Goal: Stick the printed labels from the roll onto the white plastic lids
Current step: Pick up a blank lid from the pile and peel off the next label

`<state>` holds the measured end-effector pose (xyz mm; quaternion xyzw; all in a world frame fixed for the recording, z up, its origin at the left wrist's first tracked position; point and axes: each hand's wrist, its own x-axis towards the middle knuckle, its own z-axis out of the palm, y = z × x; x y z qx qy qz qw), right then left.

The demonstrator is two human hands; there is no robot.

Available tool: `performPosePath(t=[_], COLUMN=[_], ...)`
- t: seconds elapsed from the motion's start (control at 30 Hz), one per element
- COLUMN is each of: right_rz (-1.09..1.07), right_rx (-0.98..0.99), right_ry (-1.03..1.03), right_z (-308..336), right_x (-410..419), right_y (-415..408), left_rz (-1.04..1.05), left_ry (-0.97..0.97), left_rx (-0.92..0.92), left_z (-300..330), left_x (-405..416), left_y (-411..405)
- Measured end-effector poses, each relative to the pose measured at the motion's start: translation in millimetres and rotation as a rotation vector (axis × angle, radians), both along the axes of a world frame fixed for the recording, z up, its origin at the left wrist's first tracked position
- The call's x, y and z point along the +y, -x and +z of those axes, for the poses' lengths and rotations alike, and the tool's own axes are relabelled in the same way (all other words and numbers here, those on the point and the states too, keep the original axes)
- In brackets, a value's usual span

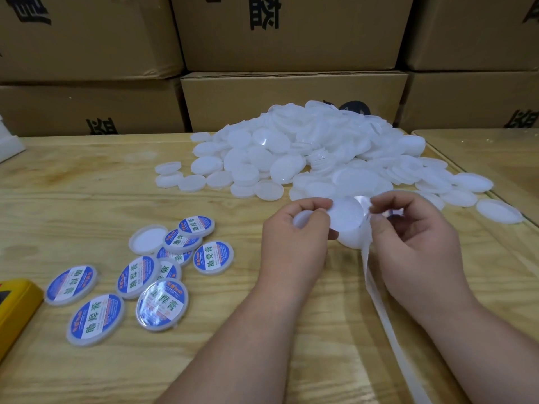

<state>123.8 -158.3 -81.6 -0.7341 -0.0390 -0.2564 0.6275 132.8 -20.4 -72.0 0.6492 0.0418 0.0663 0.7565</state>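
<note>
The person is standing at a wooden table (87,199), working with both hands just right of centre. The left hand (294,231) is pinching a blank white lid (345,217) by its left edge, thumb and curled fingers clamped on it, tilting its flat face up toward the camera. The right hand (414,237) is pinching something thin and shiny at the lid's three o'clock edge; it looks like a label (361,199) being peeled from the backing strip (376,295), though the printed side is not showing, so I cannot be sure. The strip is trailing from the right fingers down toward five o'clock and off the bottom edge; the roll itself is out of view.

At twelve o'clock from the hands, a big heap of unlabelled lids (306,153) is lying against stacked cardboard cartons (291,94). At nine o'clock, well apart from the hands, a loose cluster of labelled lids (140,275) is overlapping, blue and white print upward, with one lid there lying hollow side up. A yellow object (14,304) is poking in at the left edge.

By my reckoning, the step in hand is freeing a label and bringing it to this lid. The next move is calling for centring it on the flat face, then pressing it down smoothly from one edge so it sits without creases.
</note>
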Motion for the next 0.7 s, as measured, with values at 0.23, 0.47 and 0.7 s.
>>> performPosePath(t=[0.23,0.47,0.7], right_rz=[-0.023,-0.012,0.013], right_rx=[-0.224,-0.128,-0.053], right_ry=[0.199,0.129,-0.013], right_z=[5.7,5.2,4.2], right_x=[8.0,8.0,5.9], right_y=[4.2,4.5,2.1], left_rz=[-0.028,-0.046,-0.106], left_ry=[-0.015,0.012,0.308], left_rx=[-0.017,-0.03,-0.108], left_z=[-0.4,-0.8,0.6], left_x=[-0.7,1.0,6.2], left_y=[0.2,-1.6,-1.5])
